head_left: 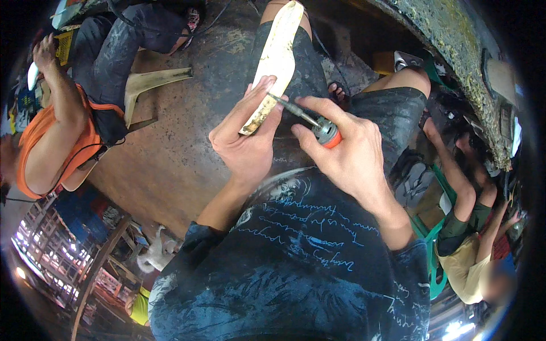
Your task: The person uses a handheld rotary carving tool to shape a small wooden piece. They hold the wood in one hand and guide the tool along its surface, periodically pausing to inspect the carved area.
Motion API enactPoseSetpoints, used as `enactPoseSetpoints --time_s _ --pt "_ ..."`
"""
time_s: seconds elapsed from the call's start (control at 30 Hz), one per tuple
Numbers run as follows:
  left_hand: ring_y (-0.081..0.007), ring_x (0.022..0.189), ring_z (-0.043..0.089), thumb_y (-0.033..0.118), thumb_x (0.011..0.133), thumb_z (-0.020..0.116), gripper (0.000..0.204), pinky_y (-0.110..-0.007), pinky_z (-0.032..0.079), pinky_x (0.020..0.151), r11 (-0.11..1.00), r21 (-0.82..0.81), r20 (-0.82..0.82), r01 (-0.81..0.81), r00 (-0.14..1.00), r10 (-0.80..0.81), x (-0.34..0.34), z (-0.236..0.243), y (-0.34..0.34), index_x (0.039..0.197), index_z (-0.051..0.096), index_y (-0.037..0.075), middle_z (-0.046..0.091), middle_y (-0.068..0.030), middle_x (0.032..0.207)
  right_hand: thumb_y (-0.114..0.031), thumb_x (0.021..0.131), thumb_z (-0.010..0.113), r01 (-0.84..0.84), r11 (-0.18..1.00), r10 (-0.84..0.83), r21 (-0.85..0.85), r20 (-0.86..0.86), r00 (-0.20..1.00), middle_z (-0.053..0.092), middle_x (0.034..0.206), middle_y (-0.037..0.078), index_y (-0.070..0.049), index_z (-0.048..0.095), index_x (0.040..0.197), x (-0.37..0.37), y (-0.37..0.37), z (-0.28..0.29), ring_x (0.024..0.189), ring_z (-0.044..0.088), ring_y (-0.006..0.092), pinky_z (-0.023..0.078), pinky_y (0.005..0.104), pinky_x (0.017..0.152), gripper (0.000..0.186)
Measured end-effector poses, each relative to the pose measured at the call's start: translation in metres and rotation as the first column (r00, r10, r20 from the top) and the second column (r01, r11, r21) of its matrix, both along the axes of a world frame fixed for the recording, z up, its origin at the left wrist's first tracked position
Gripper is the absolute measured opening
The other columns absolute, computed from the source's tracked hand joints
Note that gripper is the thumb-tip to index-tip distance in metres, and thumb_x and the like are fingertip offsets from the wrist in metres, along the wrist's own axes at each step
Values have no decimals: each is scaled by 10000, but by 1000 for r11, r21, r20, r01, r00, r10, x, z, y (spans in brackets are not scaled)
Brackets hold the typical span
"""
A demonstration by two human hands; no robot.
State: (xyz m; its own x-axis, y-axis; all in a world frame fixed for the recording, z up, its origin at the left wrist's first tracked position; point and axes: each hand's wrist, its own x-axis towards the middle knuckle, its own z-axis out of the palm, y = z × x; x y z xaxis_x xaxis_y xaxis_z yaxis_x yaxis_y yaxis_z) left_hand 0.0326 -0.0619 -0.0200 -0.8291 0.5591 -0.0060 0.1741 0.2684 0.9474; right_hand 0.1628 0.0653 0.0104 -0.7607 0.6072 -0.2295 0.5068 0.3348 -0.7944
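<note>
My left hand [242, 133] grips a long cream-coloured curved piece [276, 45] with a stained, speckled lower end, which stands up from my fingers above my lap. My right hand [347, 148] is closed around a powered hand tool [327, 133] with a grey metal nose and a red-orange band. The tool's long narrow metal bit [296, 111] reaches to the edge of the piece, close beside my left fingertips. Whether the tip touches the piece, I cannot tell for sure.
A co-worker in orange [54, 131] sits left, by a pale plastic chair [136, 91]. Another person [466, 238] sits right on a green chair [432, 267]. A rough crusted table edge [478, 96] runs along the upper right. A white animal [156, 253] is on the brown floor [142, 170].
</note>
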Motion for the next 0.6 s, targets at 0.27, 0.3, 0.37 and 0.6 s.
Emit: enactPoseSetpoints --time_s 0.27,0.3,0.37,0.6 --pt "-299 1254 774 -72 894 852 310 -475 536 1185 999 36 -18 -24 1000 25 2 -2 3 1202 824 -51 828 -184 1249 -258 921 860 30 998 -26 -56 86 996 819 952 177 -104 788 1267 -8 13 4 858 827 344 629 383 818 385" --pt "-300 1253 774 -68 894 855 310 -475 536 1184 999 44 -22 -23 999 24 3 -2 3 1202 824 -49 827 -185 1248 -261 923 858 40 997 -35 -63 80 996 816 944 175 -103 789 1264 -8 16 2 854 825 340 627 383 818 382" --pt "-297 1252 775 -67 893 857 314 -474 537 1183 999 35 -24 -13 1000 14 4 -2 3 1205 825 -47 827 -185 1249 -266 926 854 50 997 -46 -55 80 996 811 927 172 -103 791 1257 -10 20 -1 847 822 330 624 383 818 375" --pt "-296 1255 774 -68 888 860 329 -470 537 1185 1000 26 -36 -4 999 5 5 -4 3 1214 823 -47 825 -187 1254 -371 924 831 56 998 -56 -21 15 998 741 717 209 -169 803 1224 -15 19 -8 778 790 422 644 488 791 363"
